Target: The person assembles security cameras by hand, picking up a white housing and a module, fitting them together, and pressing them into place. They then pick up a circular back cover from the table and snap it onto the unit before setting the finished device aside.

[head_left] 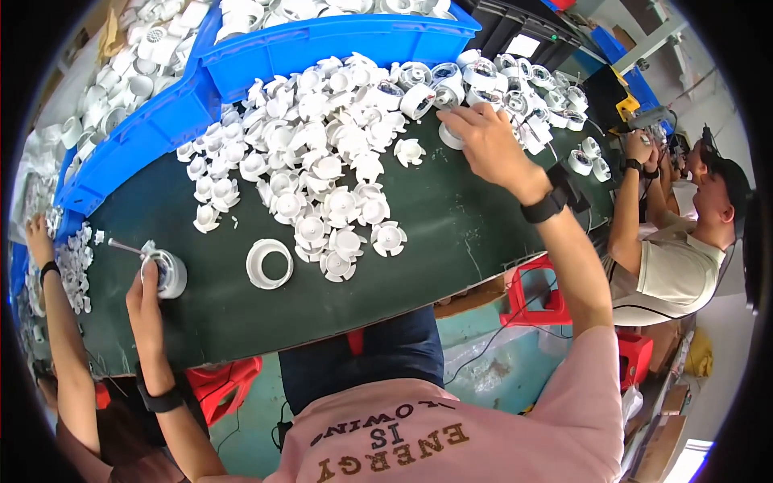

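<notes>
Left hand [146,304] is grasping a white round housing [176,275] left of the white ring [255,270], while my right hand [491,150] is curling over a white round part [448,138] beyond that ring's right, grip undeterminable.

The heap of fan wheels [330,145] is plain white, against a dark green surface [419,266] marked with pale scuffs. Behind the heap the bins [338,52] are bright blue, while the crate [515,36] behind it to the right is black. Nearer than the heap is a white ring [256,263] — and left of it, a white cup [176,278] at the left hand [145,294]. Well nearer, the shirt [386,419] is pink with dark and brownish-gold lettering; the stool [531,296] right of the heap is red.
</notes>
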`<action>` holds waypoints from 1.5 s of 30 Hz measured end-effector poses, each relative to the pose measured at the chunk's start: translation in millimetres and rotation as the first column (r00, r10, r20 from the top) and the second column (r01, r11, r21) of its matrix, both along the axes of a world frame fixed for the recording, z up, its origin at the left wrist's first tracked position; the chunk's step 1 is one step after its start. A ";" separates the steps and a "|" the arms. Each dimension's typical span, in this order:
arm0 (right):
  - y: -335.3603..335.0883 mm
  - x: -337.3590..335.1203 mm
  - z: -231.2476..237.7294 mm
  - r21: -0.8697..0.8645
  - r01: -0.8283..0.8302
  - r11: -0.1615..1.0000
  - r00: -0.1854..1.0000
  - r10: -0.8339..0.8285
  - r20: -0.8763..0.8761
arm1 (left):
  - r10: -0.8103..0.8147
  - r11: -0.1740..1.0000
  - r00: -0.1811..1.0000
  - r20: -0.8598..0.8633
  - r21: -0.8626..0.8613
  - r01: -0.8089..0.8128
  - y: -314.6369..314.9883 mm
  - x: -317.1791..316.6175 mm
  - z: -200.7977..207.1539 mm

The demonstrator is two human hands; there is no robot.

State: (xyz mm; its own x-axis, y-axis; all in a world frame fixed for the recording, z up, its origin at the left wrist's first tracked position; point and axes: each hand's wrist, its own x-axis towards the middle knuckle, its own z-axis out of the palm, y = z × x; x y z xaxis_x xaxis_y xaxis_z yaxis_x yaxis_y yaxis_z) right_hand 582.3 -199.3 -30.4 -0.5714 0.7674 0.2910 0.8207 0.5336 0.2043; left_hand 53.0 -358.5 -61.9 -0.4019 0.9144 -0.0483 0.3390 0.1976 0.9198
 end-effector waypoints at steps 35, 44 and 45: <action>-36.0 -46.8 -15.0 -0.237 -0.130 0.963 0.631 -0.104 -0.769 | -0.294 0.627 0.594 -0.749 0.318 0.711 16.8 276.4 1.7; -53.6 -26.3 -23.3 -0.268 -0.138 0.954 0.696 -0.099 -0.711 | -0.352 0.628 0.624 -0.698 0.318 0.711 12.9 272.4 2.0; -60.7 -24.0 -21.6 -0.424 -0.220 0.879 0.468 -0.286 -0.836 | -0.356 0.628 0.625 -0.695 0.317 0.711 12.8 275.2 3.5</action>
State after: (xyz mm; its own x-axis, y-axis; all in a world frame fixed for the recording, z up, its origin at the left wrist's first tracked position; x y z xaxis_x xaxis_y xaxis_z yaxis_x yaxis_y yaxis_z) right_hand 558.3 -260.0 -52.0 -0.1876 0.9488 0.2541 0.4419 0.3126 -0.8409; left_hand 328.2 -345.6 -58.4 0.3829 0.7509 0.5382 0.6497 -0.6330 0.4209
